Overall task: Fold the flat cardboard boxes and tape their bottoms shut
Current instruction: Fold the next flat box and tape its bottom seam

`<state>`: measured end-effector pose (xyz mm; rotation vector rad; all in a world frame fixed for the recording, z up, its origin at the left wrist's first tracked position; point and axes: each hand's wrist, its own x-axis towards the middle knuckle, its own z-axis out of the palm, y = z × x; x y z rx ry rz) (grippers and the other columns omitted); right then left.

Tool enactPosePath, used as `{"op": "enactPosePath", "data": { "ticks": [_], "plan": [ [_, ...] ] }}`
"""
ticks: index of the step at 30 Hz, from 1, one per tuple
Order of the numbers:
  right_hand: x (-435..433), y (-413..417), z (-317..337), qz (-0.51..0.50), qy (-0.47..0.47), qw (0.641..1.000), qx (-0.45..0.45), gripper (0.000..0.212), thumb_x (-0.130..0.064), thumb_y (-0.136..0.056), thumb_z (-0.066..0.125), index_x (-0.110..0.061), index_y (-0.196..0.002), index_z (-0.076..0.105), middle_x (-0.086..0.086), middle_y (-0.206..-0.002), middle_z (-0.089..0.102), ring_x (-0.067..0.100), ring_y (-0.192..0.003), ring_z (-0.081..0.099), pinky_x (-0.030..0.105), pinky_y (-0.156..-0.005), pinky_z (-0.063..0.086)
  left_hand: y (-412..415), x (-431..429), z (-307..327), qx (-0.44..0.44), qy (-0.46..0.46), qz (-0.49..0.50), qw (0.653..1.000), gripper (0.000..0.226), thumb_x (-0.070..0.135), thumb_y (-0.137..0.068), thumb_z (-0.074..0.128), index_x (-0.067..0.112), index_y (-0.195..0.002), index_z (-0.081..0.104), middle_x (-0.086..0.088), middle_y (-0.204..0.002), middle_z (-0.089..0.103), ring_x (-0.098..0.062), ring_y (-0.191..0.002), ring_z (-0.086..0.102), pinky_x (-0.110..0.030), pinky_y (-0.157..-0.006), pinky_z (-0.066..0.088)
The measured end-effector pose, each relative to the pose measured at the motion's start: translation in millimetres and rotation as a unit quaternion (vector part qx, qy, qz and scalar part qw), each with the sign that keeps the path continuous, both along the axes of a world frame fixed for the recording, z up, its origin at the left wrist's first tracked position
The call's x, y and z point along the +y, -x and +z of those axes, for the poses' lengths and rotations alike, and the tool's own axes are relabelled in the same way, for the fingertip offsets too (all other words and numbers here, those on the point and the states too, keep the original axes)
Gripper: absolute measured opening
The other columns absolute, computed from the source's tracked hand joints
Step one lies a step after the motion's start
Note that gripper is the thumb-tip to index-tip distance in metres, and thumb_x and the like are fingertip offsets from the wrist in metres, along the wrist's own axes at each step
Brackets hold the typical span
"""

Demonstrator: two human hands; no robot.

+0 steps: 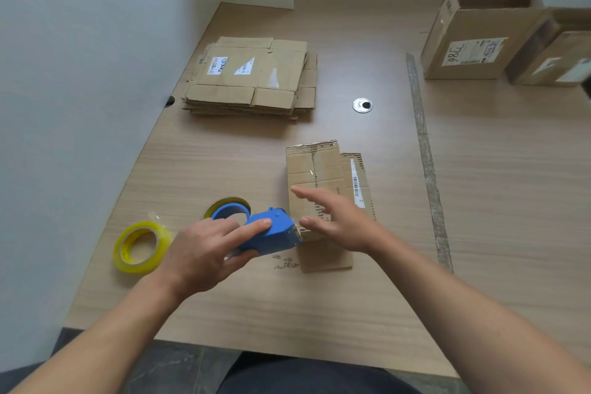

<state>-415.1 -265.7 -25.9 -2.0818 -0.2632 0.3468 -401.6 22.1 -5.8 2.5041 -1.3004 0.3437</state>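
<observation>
Flat stack (252, 77) behind tape dispenser (262, 230) (table's (479, 169) left).

Person, seen from the head camera. Left hand (204, 253) and right hand (339, 224) bare, nails trimmed short. Left forearm (105, 329) and right forearm (473, 313) bare up to the frame edge. Dark plain garment (303, 376) across the lap, bottom centre.

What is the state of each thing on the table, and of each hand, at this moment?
Left hand: grips the tape dispenser.
Tape dispenser: held, front end at the small box.
Right hand: fingers straight, over the small box.
Small box: folded up, upper flaps shut.
Stack of boxes: flat, untouched.
Tape roll: apart, untouched.
Big box: upright, top open.
</observation>
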Motion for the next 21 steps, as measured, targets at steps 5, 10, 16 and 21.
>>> {"op": "enactPosePath", "data": {
  "ticks": [5, 10, 16, 21],
  "plan": [
    [8.8, 2.1, 7.7, -0.033, -0.036, 0.999, 0.004, 0.028, -0.024, -0.096, 0.065, -0.025, -0.124, 0.066, -0.013, -0.121, 0.063, 0.001, -0.109, 0.058, 0.033, -0.094, 0.051, -1.3, -5.9, 7.0, 0.005, -0.01, -0.019, 1.0, 0.044, 0.043, -0.097, 0.054, 0.029, -0.139, 0.048, 0.006, -0.079, 0.061, -0.017, -0.059, 0.052, -0.03, -0.048, 0.043],
    [10.2, 5.8, 7.1, -0.094, -0.064, 0.993, -0.028, 0.01, -0.016, -0.095, 0.065, -0.011, -0.098, 0.073, 0.001, -0.104, 0.068, 0.011, -0.099, 0.062, 0.036, -0.087, 0.052, 1.4, -13.1, 9.4, 0.03, 0.007, -0.015, 0.999, 0.049, 0.041, -0.09, 0.061, 0.028, -0.136, 0.051, 0.007, -0.082, 0.066, -0.016, -0.066, 0.058, -0.027, -0.053, 0.045],
    [2.6, 18.0, -3.3, -0.152, -0.124, 0.98, 0.044, 0.011, -0.02, -0.092, 0.068, -0.017, -0.083, 0.073, -0.001, -0.1, 0.065, 0.011, -0.095, 0.061, 0.018, -0.083, 0.045, 3.9, -21.3, 13.1, 0.183, 0.011, 0.033, 0.982, 0.058, 0.052, -0.085, 0.057, 0.043, -0.141, 0.042, 0.012, -0.104, 0.073, -0.008, -0.08, 0.066, -0.026, -0.063, 0.052],
    [-13.6, 29.4, -11.1, -0.193, -0.112, 0.973, 0.066, 0.019, -0.021, -0.09, 0.071, -0.028, -0.073, 0.071, -0.001, -0.103, 0.057, 0.007, -0.096, 0.057, 0.017, -0.085, 0.043, -3.5, -35.9, 15.6, 0.331, -0.021, 0.038, 0.943, 0.058, 0.066, -0.08, 0.05, 0.065, -0.136, 0.034, 0.015, -0.114, 0.068, -0.007, -0.087, 0.061, -0.019, -0.076, 0.046]
  ]
}}
